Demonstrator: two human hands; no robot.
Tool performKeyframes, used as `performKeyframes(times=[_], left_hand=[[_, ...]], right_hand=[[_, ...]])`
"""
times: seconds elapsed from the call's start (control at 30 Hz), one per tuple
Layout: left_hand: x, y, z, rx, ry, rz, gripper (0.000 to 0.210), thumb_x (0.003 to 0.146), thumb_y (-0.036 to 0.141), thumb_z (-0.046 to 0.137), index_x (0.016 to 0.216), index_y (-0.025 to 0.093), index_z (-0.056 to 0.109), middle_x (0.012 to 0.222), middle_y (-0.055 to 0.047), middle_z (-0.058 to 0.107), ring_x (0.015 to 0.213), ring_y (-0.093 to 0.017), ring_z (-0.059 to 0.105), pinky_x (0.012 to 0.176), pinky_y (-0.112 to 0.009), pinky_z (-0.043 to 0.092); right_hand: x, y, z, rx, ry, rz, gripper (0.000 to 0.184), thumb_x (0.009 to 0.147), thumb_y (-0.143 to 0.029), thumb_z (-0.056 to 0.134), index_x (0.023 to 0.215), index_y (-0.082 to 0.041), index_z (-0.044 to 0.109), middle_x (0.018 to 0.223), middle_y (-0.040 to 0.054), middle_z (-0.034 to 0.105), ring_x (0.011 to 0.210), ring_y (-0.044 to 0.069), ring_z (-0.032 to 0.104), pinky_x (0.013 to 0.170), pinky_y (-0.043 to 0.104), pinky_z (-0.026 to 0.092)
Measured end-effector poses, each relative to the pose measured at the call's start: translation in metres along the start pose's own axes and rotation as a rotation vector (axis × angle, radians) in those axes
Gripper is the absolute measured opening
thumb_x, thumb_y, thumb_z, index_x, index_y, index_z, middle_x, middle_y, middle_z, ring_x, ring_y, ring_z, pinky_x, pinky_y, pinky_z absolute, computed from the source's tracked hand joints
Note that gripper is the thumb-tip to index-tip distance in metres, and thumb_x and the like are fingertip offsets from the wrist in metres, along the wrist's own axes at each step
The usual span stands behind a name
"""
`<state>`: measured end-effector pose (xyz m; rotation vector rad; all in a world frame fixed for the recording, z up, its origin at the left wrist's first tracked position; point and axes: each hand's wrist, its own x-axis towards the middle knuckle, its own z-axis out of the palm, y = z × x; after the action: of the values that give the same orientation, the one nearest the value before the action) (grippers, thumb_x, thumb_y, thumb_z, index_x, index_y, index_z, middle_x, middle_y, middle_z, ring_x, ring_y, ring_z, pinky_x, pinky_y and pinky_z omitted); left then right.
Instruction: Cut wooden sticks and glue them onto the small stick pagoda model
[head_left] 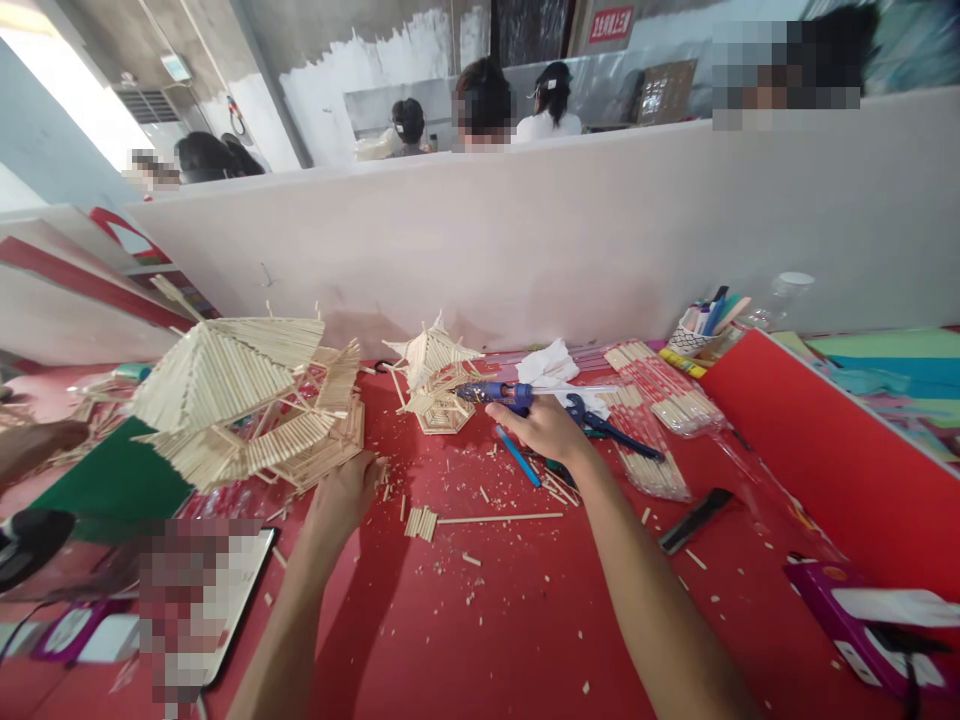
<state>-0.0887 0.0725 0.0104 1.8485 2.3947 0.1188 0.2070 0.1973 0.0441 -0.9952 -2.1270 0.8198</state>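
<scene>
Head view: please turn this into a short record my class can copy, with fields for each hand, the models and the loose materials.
Right hand: grips a blue glue gun, nozzle toward the smaller stick pavilion
Left hand: at the base of the larger stick pavilion; any held piece is unclear
Model positions: larger pavilion left of the smaller
Loose sticks: short sticks in a row, beside one long stick
Wrapped supplies: plastic-packed chopsticks, right of the glue gun
Surface: red table, scattered with stick bits
</scene>
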Motion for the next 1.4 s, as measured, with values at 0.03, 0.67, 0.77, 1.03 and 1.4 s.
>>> performKeyframes(times=[0.03,0.67,0.77,1.03,1.4], left_hand=[[0.002,0.001,0.002,-0.023,0.003,0.001,0.033,0.101,0.032,0.034,0.09,0.019,0.062,0.086,-0.008,0.07,0.086,-0.022,0.067,0.07,-0.026,0.04],[0.044,0.054,-0.064,0.001,-0.523,0.31,0.025,0.09,0.023,0.047,0.069,0.018,0.059,0.068,-0.005,0.067,0.062,-0.016,0.061,0.059,-0.026,0.036],[0.032,0.065,-0.071,0.083,-0.458,0.322,0.029,0.093,0.027,0.046,0.073,0.017,0.064,0.065,-0.007,0.066,0.06,-0.018,0.061,0.062,-0.029,0.039],[0.018,0.062,-0.07,0.22,-0.347,0.357,0.038,0.099,0.034,0.04,0.089,0.014,0.07,0.08,-0.015,0.071,0.075,-0.029,0.071,0.069,-0.037,0.048],[0.014,0.05,-0.062,0.23,-0.316,0.446,0.037,0.1,0.031,0.038,0.085,0.016,0.068,0.074,-0.011,0.068,0.069,-0.025,0.067,0.069,-0.036,0.048]], right_hand=[[0.0,-0.001,0.0,-0.008,0.005,0.007,0.041,0.093,-0.057,0.051,0.075,-0.023,0.067,0.062,0.0009,0.063,0.072,0.02,0.063,0.068,0.03,0.045],[0.001,-0.017,0.022,-0.328,0.033,-0.131,0.034,0.097,-0.048,0.053,0.075,-0.022,0.054,0.077,0.0023,0.062,0.071,0.017,0.057,0.065,0.03,0.04],[-0.001,-0.017,0.027,-0.407,0.049,-0.149,0.034,0.097,-0.049,0.054,0.077,-0.022,0.055,0.078,0.0029,0.061,0.071,0.018,0.057,0.064,0.03,0.04],[-0.004,-0.018,0.037,-0.544,0.096,-0.201,0.039,0.098,-0.052,0.049,0.075,-0.022,0.054,0.076,0.0049,0.058,0.067,0.018,0.055,0.062,0.031,0.041],[-0.006,-0.012,0.042,-0.596,0.119,-0.247,0.033,0.097,-0.045,0.052,0.075,-0.021,0.053,0.076,0.0048,0.057,0.068,0.018,0.055,0.063,0.03,0.042]])
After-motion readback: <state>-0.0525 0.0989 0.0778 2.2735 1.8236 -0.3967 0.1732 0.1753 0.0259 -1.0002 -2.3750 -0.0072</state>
